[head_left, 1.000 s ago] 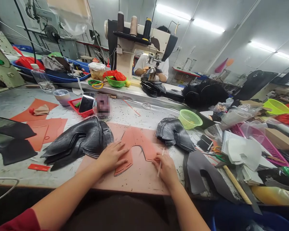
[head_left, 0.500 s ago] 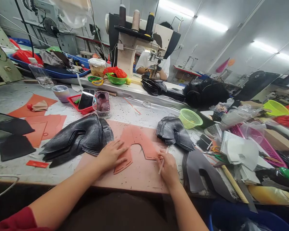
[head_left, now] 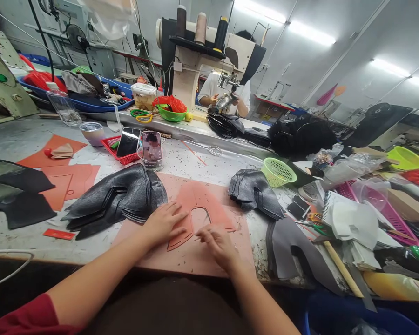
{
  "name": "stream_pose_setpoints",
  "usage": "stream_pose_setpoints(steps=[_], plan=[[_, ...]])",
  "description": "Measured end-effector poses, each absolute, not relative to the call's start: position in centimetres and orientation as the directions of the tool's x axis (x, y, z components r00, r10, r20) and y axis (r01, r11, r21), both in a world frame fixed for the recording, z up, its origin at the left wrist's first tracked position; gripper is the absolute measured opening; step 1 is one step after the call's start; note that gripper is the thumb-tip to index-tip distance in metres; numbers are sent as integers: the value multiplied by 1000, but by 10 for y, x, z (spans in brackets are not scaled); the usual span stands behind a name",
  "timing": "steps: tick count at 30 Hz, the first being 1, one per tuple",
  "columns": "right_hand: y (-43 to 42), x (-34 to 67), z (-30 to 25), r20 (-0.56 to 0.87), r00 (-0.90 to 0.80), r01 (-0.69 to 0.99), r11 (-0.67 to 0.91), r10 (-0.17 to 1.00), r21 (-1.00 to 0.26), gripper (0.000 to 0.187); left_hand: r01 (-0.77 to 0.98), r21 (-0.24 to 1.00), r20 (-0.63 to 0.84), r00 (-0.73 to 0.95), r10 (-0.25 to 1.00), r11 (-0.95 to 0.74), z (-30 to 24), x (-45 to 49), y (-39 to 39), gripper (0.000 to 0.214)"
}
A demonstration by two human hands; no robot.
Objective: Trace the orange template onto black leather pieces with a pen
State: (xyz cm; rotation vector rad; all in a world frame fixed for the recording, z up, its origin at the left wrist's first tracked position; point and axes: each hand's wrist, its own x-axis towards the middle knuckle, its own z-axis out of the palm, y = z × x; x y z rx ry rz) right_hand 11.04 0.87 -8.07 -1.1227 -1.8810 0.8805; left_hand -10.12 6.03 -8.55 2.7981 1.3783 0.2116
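A salmon-coloured U-shaped pattern piece [head_left: 209,204] lies on a pink cutting mat [head_left: 199,263] at the bench's front edge. My left hand [head_left: 164,222] lies flat on the piece's left leg, fingers stretched out and pressing it down. My right hand [head_left: 214,242] hovers over the mat just below the piece's notch. Its fingers are curled together and point left; whatever they hold is hidden. A fanned stack of black leather cut-outs [head_left: 115,200] sits just left of my left hand.
A smaller black leather stack [head_left: 253,193], a green basket [head_left: 277,172] and a grey cut-out [head_left: 289,246] lie to the right, beside cluttered tools and trays. A phone [head_left: 152,146] stands behind the mat. Across the bench another person [head_left: 223,90] works at a sewing machine [head_left: 192,65].
My right hand has moved left from the piece's right leg to below its notch. The thin white stick it held upright no longer shows. My left hand has stayed put.
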Motion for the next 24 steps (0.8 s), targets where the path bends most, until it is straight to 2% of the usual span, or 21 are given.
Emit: stream_pose_setpoints(steps=[3, 7, 11, 14, 19, 21, 24], plan=[[13, 85, -75, 231, -456, 407, 432, 860, -804, 28, 788, 58, 119, 604, 788, -613, -85, -101, 60, 45], [14, 64, -68, 174, -545, 484, 477, 820, -734, 22, 788, 42, 98, 609, 787, -615, -85, -100, 60, 42], [21, 62, -63, 104, -624, 421, 444, 775, -791, 22, 793, 46, 74, 604, 794, -607, -83, -98, 60, 40], [36, 88, -63, 54, -512, 470, 333, 857, -817, 21, 790, 43, 75, 607, 791, -611, -79, -97, 59, 42], [46, 163, -68, 85, -197, 561, 184, 977, -807, 29, 781, 57, -12, 623, 782, -622, -59, -94, 65, 38], [38, 183, -74, 126, -158, 627, 198, 979, -753, 24, 780, 38, -52, 626, 778, -624, -50, -88, 71, 34], [25, 192, -89, 215, -195, 729, 288, 957, -621, 15, 786, -12, -57, 616, 785, -618, -43, -67, 85, 30]])
